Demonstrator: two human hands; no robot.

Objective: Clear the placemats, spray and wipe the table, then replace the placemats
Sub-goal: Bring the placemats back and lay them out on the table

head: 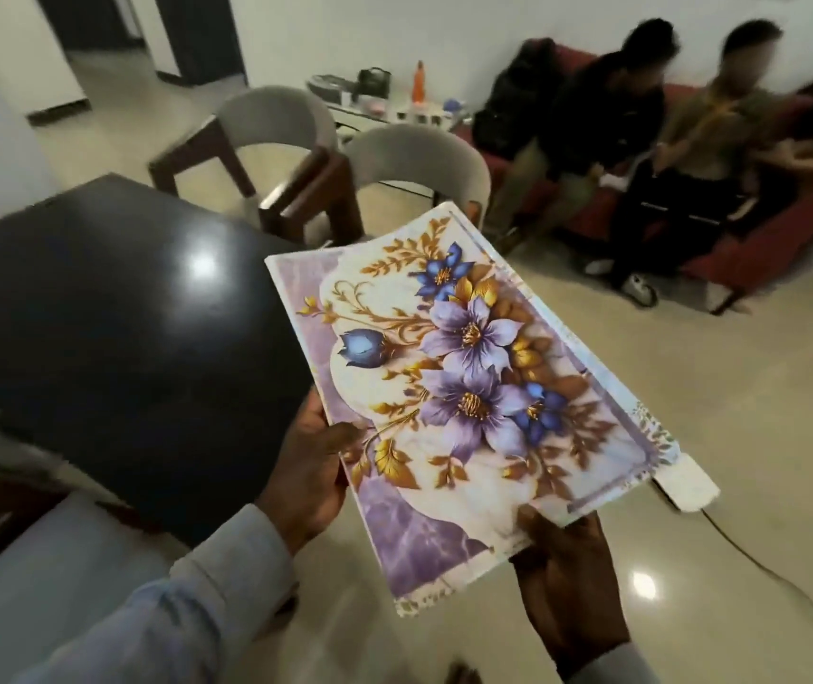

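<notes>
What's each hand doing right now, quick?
Left hand: grips the left edge of the placemats.
Right hand: holds their near edge, thumb on top.

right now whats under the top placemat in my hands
More placemats: the top placemat sits on a stack, with offset edges peeking out along its right side. How many cannot be seen. The left hand and right hand grip the stack; their fingers underneath are hidden.
</notes>
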